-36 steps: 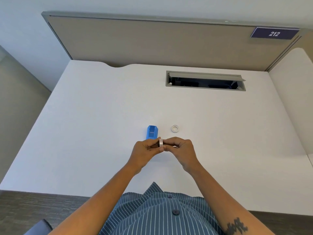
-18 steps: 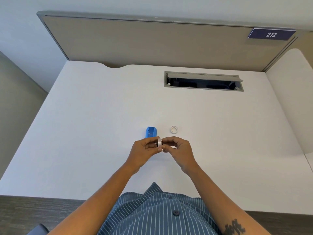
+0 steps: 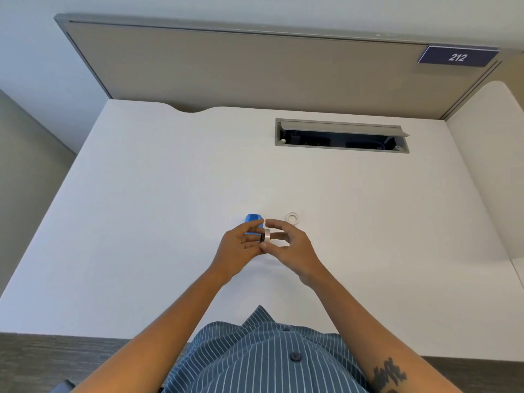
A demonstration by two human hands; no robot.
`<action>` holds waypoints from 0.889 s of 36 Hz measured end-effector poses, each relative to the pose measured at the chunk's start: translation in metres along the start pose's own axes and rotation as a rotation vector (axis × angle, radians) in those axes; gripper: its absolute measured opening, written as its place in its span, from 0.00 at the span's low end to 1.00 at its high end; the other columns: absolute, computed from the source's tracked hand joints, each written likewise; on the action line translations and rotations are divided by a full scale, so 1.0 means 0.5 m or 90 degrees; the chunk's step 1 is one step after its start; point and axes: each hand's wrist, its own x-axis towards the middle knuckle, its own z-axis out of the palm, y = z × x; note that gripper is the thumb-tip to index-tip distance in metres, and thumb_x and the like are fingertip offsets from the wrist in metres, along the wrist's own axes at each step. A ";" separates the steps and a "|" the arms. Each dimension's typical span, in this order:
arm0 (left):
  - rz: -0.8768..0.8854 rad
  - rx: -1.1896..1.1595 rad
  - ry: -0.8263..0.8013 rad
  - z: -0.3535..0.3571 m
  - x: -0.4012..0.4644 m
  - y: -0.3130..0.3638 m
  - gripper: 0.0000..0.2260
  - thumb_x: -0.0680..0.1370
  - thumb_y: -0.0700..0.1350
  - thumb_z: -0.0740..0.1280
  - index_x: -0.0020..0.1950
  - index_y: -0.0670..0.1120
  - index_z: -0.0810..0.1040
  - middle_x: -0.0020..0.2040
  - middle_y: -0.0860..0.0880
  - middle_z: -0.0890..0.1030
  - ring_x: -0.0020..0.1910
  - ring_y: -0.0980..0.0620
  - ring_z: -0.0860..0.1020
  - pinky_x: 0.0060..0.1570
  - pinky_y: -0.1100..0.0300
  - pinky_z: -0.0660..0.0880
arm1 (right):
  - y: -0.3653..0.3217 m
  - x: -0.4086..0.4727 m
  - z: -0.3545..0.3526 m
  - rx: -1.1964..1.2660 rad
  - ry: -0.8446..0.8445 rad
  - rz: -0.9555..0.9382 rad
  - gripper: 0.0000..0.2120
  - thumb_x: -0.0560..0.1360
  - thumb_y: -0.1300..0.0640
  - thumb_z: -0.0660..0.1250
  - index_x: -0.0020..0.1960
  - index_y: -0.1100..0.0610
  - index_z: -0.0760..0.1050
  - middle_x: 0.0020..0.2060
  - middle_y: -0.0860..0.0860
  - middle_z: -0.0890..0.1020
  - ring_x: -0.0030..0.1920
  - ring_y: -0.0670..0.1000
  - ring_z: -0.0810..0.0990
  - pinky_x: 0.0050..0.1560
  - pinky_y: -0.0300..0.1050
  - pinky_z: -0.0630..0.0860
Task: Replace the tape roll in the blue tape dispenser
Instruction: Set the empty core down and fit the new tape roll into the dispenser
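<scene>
Above the near desk (image 3: pixel 141 222), both hands pinched the roll (image 3: pixel 266 236): left hand (image 3: pixel 238 251) and right hand (image 3: pixel 292 245) each clamped on it. Dispenser (image 3: pixel 253 219) sat just beyond; empty core (image 3: pixel 292 217) right. Risk: tape end re-sticking or twisting if pulled unevenly.

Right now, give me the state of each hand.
Left hand: fingers closed on the tape roll.
Right hand: also pinching the tape roll, thumb and forefinger.

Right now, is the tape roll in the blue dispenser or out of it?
Out. The tape roll is held between the left hand and right hand, above the table; the blue dispenser sits behind them.
</scene>
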 end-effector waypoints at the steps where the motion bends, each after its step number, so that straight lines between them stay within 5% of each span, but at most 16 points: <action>1: 0.007 0.005 -0.001 -0.002 0.003 -0.001 0.28 0.75 0.34 0.77 0.73 0.49 0.77 0.59 0.47 0.85 0.55 0.51 0.87 0.55 0.59 0.83 | -0.003 0.004 0.001 -0.003 -0.007 0.001 0.23 0.75 0.59 0.78 0.68 0.47 0.80 0.61 0.40 0.84 0.60 0.39 0.83 0.59 0.42 0.83; 9: 0.014 -0.002 0.003 -0.021 0.024 -0.015 0.36 0.73 0.35 0.80 0.78 0.50 0.72 0.62 0.47 0.84 0.58 0.46 0.86 0.58 0.53 0.83 | -0.010 0.038 0.007 -0.028 -0.032 0.002 0.21 0.73 0.60 0.81 0.64 0.51 0.83 0.59 0.45 0.86 0.58 0.40 0.85 0.52 0.36 0.81; 18: 0.034 0.049 0.040 -0.040 0.038 -0.032 0.40 0.71 0.40 0.82 0.80 0.51 0.69 0.67 0.51 0.81 0.59 0.52 0.85 0.57 0.56 0.84 | -0.008 0.073 0.018 -0.064 0.000 0.020 0.22 0.68 0.62 0.84 0.60 0.53 0.85 0.54 0.46 0.87 0.54 0.45 0.87 0.55 0.45 0.85; 22: 0.062 0.176 0.054 -0.056 0.045 -0.046 0.42 0.69 0.54 0.81 0.80 0.52 0.68 0.72 0.53 0.76 0.64 0.62 0.78 0.59 0.70 0.78 | -0.005 0.088 0.027 -0.080 0.024 0.013 0.23 0.66 0.64 0.85 0.59 0.56 0.85 0.55 0.49 0.86 0.53 0.44 0.86 0.51 0.40 0.85; 28: 0.034 0.284 0.035 -0.074 0.061 -0.080 0.47 0.69 0.58 0.82 0.82 0.55 0.62 0.79 0.51 0.68 0.76 0.49 0.68 0.74 0.44 0.71 | 0.004 0.115 0.040 -0.145 0.032 -0.032 0.24 0.65 0.66 0.84 0.59 0.56 0.84 0.55 0.51 0.85 0.54 0.49 0.87 0.55 0.44 0.86; 32: 0.020 0.310 0.008 -0.075 0.066 -0.081 0.48 0.69 0.53 0.83 0.83 0.53 0.60 0.81 0.50 0.65 0.79 0.48 0.64 0.78 0.50 0.64 | 0.010 0.136 0.047 -0.213 0.018 -0.092 0.23 0.67 0.65 0.82 0.60 0.55 0.83 0.55 0.47 0.84 0.55 0.49 0.84 0.56 0.46 0.85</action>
